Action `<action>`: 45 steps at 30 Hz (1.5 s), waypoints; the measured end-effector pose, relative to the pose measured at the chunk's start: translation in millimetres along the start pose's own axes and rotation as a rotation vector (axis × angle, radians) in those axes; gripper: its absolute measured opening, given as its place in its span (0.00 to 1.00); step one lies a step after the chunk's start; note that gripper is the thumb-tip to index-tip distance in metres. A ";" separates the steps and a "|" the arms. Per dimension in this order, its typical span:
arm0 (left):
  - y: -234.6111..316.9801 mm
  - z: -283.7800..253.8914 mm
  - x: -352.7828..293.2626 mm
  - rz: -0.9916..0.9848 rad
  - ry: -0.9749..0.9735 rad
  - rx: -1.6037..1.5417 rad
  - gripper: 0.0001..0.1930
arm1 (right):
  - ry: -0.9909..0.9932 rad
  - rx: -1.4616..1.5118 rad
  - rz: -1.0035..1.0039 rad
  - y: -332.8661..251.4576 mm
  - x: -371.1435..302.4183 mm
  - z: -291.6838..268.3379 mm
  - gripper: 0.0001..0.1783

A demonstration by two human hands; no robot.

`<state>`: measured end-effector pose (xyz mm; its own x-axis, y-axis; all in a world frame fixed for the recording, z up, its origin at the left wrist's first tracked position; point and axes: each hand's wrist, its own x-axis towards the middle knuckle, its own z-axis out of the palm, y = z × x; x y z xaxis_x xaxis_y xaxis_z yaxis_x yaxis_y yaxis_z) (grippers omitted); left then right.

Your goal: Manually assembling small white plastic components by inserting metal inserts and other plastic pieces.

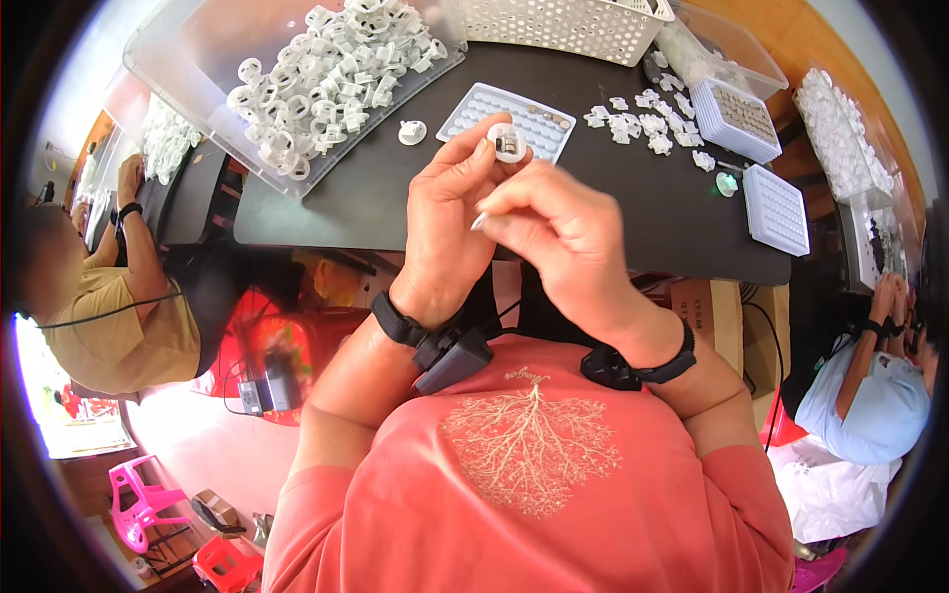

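Note:
My left hand [447, 203] is raised over the table's near edge, its thumb and fingers closed on a small round white plastic housing [508, 144]. Dark and metallic parts show inside that housing. Just to the right, my right hand [559, 232] pinches a small, thin silvery piece [480, 221] between thumb and fingertips; its exact kind is too small to make out. Behind both hands lies a pale tray with round pockets [484, 104], a few silvery discs in it. A single white housing [412, 131] sits on the table left of my left hand.
A clear bin [213, 119] heaped with white housings [331, 74] stands far left. At the back is a white perforated basket [563, 30]. Loose white parts [652, 124], stacked trays [736, 119] and a green-lit piece [727, 184] lie right. Other people sit at both sides.

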<state>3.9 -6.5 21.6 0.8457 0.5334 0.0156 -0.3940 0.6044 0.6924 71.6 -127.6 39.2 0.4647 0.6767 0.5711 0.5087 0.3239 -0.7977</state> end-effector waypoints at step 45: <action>-16.0 -22.5 -1.5 -0.092 -0.166 -0.035 0.22 | -0.015 0.201 0.296 13.1 25.0 -26.2 0.06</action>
<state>0.8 -3.6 -5.8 0.9252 0.3721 0.0742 -0.3224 0.6678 0.6709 108.8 -123.9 48.1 0.5594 0.7697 0.3075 0.1998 0.2347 -0.9513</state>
